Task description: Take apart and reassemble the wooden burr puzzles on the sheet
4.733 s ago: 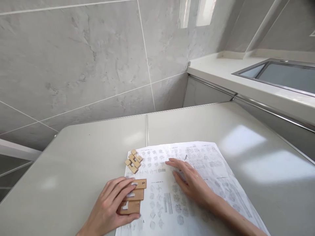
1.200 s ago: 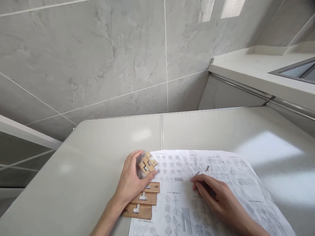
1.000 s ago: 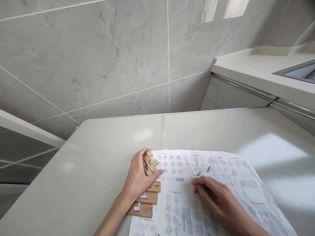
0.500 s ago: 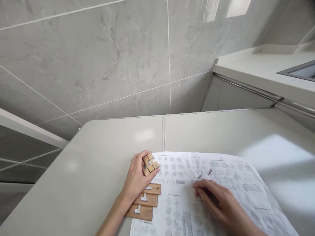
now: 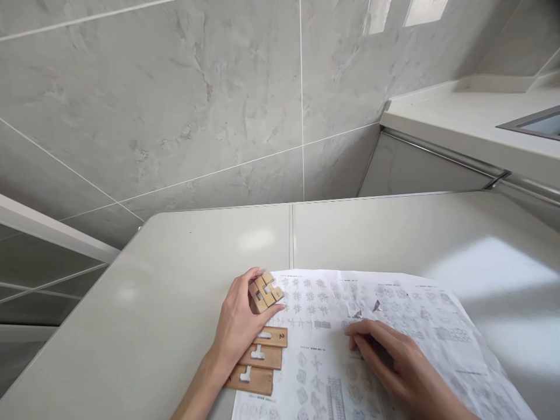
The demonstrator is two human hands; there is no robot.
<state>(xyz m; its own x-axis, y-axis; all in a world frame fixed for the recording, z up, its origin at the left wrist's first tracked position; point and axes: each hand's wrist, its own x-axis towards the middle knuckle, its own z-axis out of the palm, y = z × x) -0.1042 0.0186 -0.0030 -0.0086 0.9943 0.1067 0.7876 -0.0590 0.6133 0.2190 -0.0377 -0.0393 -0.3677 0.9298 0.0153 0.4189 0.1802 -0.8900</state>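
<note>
Small wooden puzzle blocks (image 5: 266,293), fitted together with gaps between them, sit in the grip of my left hand (image 5: 238,318). The thumb presses their near side and the fingers curl round the left. Below that hand lie three flat wooden slotted plates, overlapping: one marked 2 (image 5: 276,336), a middle one (image 5: 272,357) and a lower one (image 5: 260,382). My right hand (image 5: 389,356) rests on a printed paper sheet (image 5: 301,338), its fingers curled together and nothing visible in them. Diagrams of small shapes cover the sheet.
The pale table (image 5: 196,251) has a seam down its middle. Two small dark marks or holes (image 5: 376,305) show in the sheet beyond my right hand. A grey tiled wall (image 5: 219,116) stands behind, and a white counter (image 5: 459,111) is at the upper right.
The wooden blocks have tilted slightly in my left hand and show more of their top faces. My right hand keeps its place on the sheet; the view has shifted a little.
</note>
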